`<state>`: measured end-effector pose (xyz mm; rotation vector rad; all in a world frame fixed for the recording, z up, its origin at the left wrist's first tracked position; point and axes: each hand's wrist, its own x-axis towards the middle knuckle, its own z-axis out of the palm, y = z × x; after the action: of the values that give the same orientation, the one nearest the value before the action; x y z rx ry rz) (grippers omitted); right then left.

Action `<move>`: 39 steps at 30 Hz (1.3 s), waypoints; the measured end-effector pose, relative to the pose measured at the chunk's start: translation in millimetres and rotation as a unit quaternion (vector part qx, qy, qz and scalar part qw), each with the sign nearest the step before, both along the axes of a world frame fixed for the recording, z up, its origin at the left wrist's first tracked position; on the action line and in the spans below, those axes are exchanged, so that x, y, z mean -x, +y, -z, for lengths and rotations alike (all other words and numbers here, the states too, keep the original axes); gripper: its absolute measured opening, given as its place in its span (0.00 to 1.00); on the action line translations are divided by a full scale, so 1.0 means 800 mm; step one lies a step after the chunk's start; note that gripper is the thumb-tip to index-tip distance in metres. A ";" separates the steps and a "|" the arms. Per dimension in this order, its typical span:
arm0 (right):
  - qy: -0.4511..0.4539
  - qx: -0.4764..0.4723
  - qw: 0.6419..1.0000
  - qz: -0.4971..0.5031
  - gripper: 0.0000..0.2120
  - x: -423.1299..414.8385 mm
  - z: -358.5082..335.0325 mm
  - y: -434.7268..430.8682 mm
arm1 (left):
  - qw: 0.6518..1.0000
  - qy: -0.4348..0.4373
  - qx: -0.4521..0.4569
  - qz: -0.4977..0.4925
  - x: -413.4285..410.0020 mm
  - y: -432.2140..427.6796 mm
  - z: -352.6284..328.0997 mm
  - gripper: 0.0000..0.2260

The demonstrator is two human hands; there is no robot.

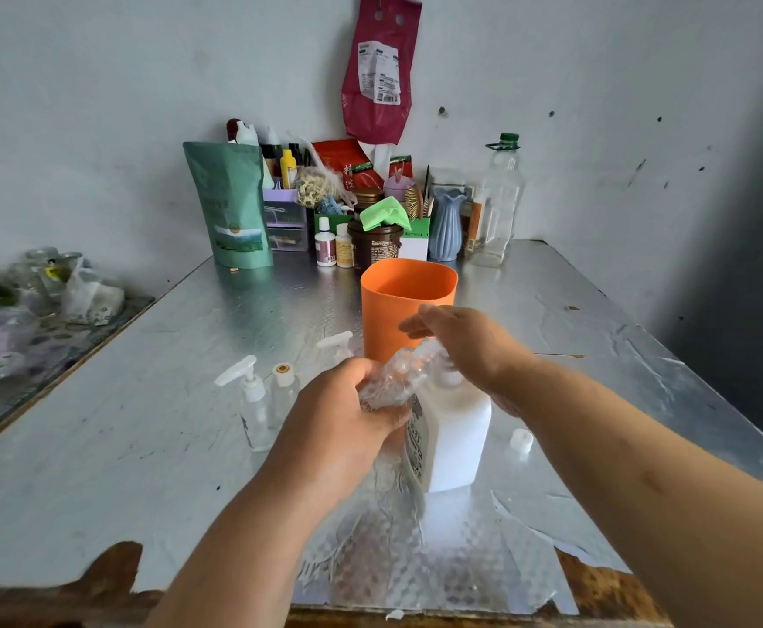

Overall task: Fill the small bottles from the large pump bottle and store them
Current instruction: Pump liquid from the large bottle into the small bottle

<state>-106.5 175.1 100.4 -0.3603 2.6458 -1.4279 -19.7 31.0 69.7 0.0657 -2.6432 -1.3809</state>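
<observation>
You are filling one of the small bottles at this moment. Your left hand is gripping a small clear bottle, with the fingers curled around its lower part, and you are tilting it toward the top of the large white pump bottle. Your right hand is lying on the pump with nearly straight fingers and is holding nothing. The pump head and the bottle mouth are hidden under it, so I cannot tell how they are meeting.

The pump bottle is standing upright on the foil-covered table, just in front of the orange container. Two more small bottles are waiting at your left, a pump-top bottle and a capped bottle. A loose white cap is lying at the right.

The next move, I think, is a slow press on the pump. It is asking for the mouth exactly under the nozzle, otherwise the liquid is going onto the table.
</observation>
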 end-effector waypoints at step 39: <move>0.007 -0.029 0.999 0.013 0.22 -0.009 -0.020 0.004 | 1.000 0.011 -0.005 0.002 -0.007 0.000 -0.009 0.12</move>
<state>-99.3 178.2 116.8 -0.3333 2.7054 -1.3582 -13.8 31.2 77.1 0.0446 -2.6195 -1.3890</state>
